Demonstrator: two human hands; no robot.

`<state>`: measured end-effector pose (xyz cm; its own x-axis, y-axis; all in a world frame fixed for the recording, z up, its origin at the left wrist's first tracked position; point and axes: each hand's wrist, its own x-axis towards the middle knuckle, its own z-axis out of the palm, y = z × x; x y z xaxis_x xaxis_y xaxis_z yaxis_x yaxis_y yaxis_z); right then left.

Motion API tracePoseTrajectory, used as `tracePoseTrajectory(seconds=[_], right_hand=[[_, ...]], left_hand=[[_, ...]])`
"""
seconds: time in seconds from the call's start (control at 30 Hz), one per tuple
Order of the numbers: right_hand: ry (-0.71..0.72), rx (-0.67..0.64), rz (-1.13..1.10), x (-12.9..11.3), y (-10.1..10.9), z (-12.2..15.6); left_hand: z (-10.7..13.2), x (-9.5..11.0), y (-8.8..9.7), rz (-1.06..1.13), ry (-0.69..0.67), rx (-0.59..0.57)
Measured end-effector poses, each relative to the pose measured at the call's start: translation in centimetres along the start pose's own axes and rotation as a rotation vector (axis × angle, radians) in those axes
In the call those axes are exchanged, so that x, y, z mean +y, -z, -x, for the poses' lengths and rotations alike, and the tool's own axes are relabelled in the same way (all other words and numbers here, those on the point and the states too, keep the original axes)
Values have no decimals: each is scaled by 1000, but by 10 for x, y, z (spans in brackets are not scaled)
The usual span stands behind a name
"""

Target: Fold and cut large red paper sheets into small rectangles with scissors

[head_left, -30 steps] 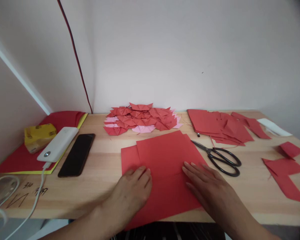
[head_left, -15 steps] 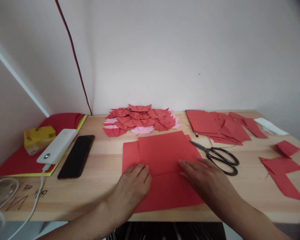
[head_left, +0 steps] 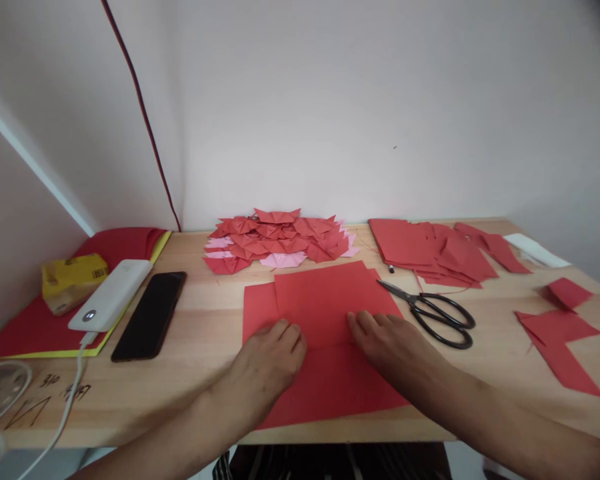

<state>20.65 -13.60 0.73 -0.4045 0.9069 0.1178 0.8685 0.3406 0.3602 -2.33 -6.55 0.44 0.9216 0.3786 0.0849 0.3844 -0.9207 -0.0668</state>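
Note:
In front of me a smaller red paper sheet (head_left: 320,293) lies over a larger red paper sheet (head_left: 330,393), its lower edge running between my hands. My left hand (head_left: 275,353) is closed, its curled fingers gripping that edge on the left. On the right my right hand (head_left: 385,340) is closed too, fingers bent together at the same edge; the thumbs are hidden. Just beyond the right hand lie black-handled scissors (head_left: 435,313), blades pointing left toward the paper.
Folded red and pink paper pieces (head_left: 280,240) are heaped by the wall. Red paper scraps (head_left: 450,253) lie back right, more red offcuts (head_left: 560,333) far right. A phone (head_left: 150,317), white power bank (head_left: 111,295) and yellow packet (head_left: 75,280) are at the left.
My right hand has shifted slightly left along the paper's edge, its fingers going from stretched out to curled. My left hand has moved slightly right. The view has shifted a little.

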Motion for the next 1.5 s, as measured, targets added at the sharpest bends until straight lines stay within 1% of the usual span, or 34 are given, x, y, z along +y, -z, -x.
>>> tracePoseTrajectory(seconds=[0.13, 0.3, 0.47, 0.53, 0.7, 0.8, 0.93, 1.0, 1.03, 1.13, 1.23, 1.27, 1.33, 1.37, 1.43, 1.47, 1.5], right_hand=[[29, -7, 49, -5, 3, 1], [39, 30, 84, -10, 1, 5], [47, 64, 48, -6, 4, 7], [60, 65, 35, -3, 5, 6], [58, 81, -41, 7, 7, 2], [42, 58, -101, 12, 6, 1], [5, 24, -208, 17, 4, 0], [-5, 55, -277, 20, 4, -2], [1, 91, -315, 21, 5, -3], [6, 245, -413, 28, 13, -9], [-86, 337, -462, 39, 31, -15], [-137, 353, -486, 43, 38, -17], [-228, 384, -602, 52, 55, -21], [-263, 373, -687, 55, 63, -24], [-308, 322, -827, 62, 76, -31], [-326, 299, -879, 65, 80, -34], [-345, 288, -922, 68, 83, -38]], left_hand=[[-7, 1, 4, -11, 25, -16], [-7, -2, 6, 62, 45, 1], [-10, -1, 17, 64, 64, -66], [-12, -1, 19, 70, 74, -68], [-14, -1, 14, 26, 70, -12], [-14, -2, 9, -6, 54, 16], [-15, -5, 12, 1, 58, 81], [-18, -7, 19, -1, 42, 139], [-21, -8, 23, -2, 33, 179], [-32, -17, 44, 47, -8, 327], [-45, -29, 72, 223, -20, 510], [-49, -33, 82, 309, 36, 564], [-58, -39, 99, 542, 127, 570], [-63, -40, 106, 634, 135, 557], [-74, -42, 117, 755, 163, 543], [-80, -42, 121, 800, 162, 523], [-87, -43, 124, 833, 164, 530]])
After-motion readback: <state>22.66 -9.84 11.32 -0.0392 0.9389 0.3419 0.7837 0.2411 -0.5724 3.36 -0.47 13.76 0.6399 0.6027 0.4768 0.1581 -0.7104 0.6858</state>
